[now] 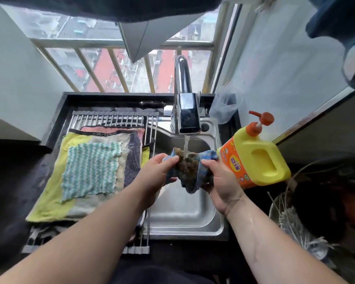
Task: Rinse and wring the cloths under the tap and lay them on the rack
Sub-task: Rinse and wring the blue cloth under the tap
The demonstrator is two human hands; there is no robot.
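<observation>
From the head view, the left hand (159, 171) and the right hand (217, 181) each grip one end of a bunched blue cloth (188, 167), soiled brown in the middle, holding it above the steel sink (182, 214) under the water running from the tap (186, 107). Left of the sink, a green-and-white striped cloth (90, 171) lies flat on top of yellow and grey cloths spread over the rack (115, 117).

The left hand (156, 173) and right hand (221, 181) grip a blue-and-brown cloth (188, 169) by its two ends, over the steel sink (184, 210). Water from the tap (184, 99) at twelve o'clock falls on it. At nine o'clock of it, laid cloths (90, 171) cover the rack (115, 117); at three o'clock, just beside it, stands a yellow bottle (258, 158).
</observation>
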